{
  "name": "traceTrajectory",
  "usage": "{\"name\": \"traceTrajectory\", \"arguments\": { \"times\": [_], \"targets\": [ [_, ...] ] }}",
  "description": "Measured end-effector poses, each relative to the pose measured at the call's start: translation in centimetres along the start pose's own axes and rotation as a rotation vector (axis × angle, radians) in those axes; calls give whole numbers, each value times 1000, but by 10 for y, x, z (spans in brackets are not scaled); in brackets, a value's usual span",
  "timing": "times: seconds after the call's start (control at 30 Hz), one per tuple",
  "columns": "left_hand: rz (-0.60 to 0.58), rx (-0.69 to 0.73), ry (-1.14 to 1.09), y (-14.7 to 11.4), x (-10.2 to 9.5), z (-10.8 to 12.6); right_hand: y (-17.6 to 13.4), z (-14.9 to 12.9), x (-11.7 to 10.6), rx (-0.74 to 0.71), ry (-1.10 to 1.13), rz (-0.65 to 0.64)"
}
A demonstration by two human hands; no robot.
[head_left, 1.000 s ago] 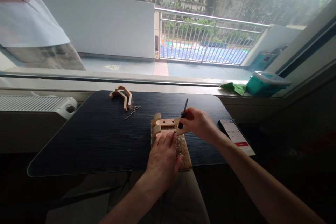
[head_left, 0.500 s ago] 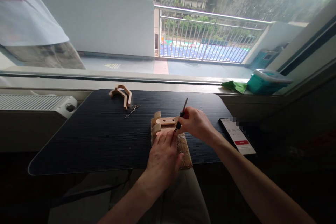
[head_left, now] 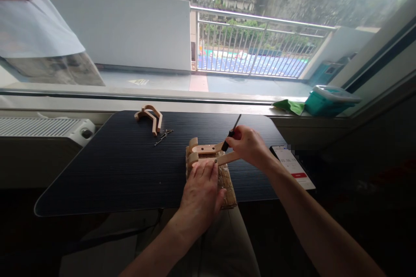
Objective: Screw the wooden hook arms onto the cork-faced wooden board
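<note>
My left hand (head_left: 201,190) lies with its fingers stretched over the nearer wooden hook (head_left: 232,157), covering its middle. Beside the fingertips, a small dark screw head (head_left: 216,161) shows on that hook. The hook rests on a worn, wrapped-looking block (head_left: 228,188) at the table's front edge. Next to it on the block is a second wooden hook (head_left: 208,149) with two dark holes. My right hand (head_left: 248,145) is closed around a screwdriver (head_left: 228,140), black handle end down and metal shaft pointing up, above and right of the screw.
On the dark table (head_left: 107,173), two curved wooden pieces (head_left: 151,117) lie at the back left, with several loose screws (head_left: 164,136) near them. A phone (head_left: 292,166) is at the right. A teal box (head_left: 331,100) and green cloth (head_left: 289,106) occupy the windowsill. Outside stands a person (head_left: 39,30).
My right hand has moved up and to the right with the screwdriver, away from the screw, and the shaft leans further right. My left hand stays in place.
</note>
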State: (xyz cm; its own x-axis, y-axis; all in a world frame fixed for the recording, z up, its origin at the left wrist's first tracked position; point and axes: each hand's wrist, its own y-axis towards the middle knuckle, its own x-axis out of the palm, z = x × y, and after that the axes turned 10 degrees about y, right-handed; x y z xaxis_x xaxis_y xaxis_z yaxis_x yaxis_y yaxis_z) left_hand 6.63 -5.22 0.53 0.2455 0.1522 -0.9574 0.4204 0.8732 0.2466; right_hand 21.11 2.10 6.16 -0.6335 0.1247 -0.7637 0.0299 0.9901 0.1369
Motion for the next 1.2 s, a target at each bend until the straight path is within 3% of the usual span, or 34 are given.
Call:
{"name": "traceTrajectory", "arguments": {
  "times": [0.2,0.27,0.4,0.53,0.83,1.2],
  "targets": [
    [-4,5,3,1,-1,0,-5,-9,1,-42,-16,-69],
    [2,18,6,0,-1,-1,-6,-13,-12,-129,0,-81],
    [16,11,15,-1,-1,-2,-9,-15,-48,-284,-115,-257],
    [26,5,22,-1,-1,-1,-13,-18,-66,-350,-224,-319],
    [7,-4,27,1,-3,0,-15,-30,-58,-482,-209,-343],
    [25,-8,27,1,0,-1,-10,-28,-47,-504,-211,-387]
  ]
}}
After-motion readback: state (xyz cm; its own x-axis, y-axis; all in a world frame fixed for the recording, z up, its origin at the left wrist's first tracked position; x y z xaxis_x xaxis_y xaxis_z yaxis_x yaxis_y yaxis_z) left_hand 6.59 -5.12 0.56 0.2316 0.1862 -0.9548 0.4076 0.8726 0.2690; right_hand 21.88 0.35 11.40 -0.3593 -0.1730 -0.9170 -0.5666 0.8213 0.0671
